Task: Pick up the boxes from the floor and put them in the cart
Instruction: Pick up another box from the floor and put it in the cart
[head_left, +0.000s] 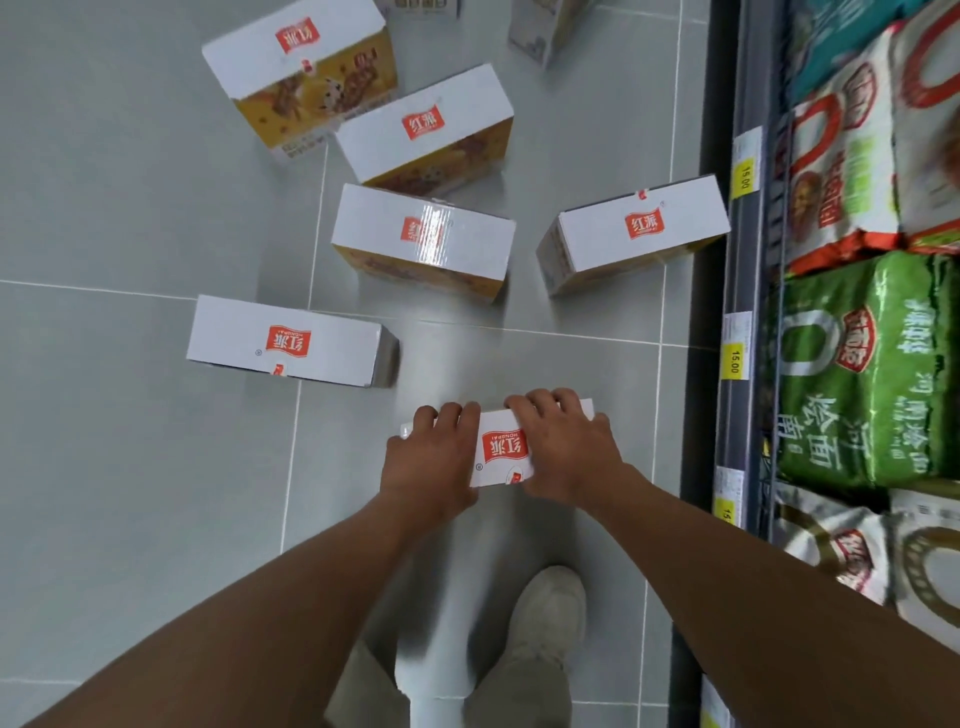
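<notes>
Reaching down with both arms onto nearest white cardboard box with red logo (501, 447), sitting on grey tiled floor (130, 208) just ahead of beige shoe (550, 613). Left hand (434, 457) pressing flat on left half of lid, fingers curling over far edge. Right hand (563, 447) covering right half, fingers hooking far edge too. Both hands touching the box, wrapping rather than spread wide; not yet clamping the sides, lift probably not begun.

Doing it well, as judged: sliding palms out to the short ends, squeezing evenly, keeping box level, lifting straight up clear of metal shelf edge (727, 364) on the right. Avoiding a top-only grip, lid flap possibly popping.

Waiting on floor: five more matching boxes, e.g. flat one at left (291, 340), taped one in the middle (423, 236), one near the shelf (634, 231), two yellow-sided ones further back (426, 127) (296, 52).

Hidden or unclear: cart not in view anywhere. Thumbs and box sides under the hands not visible, so grip tightness hard to call. Another box at top edge (545, 26) cut off. Green and white rice-type bags (852, 374) on shelf partly cropped, price tags blurry.
</notes>
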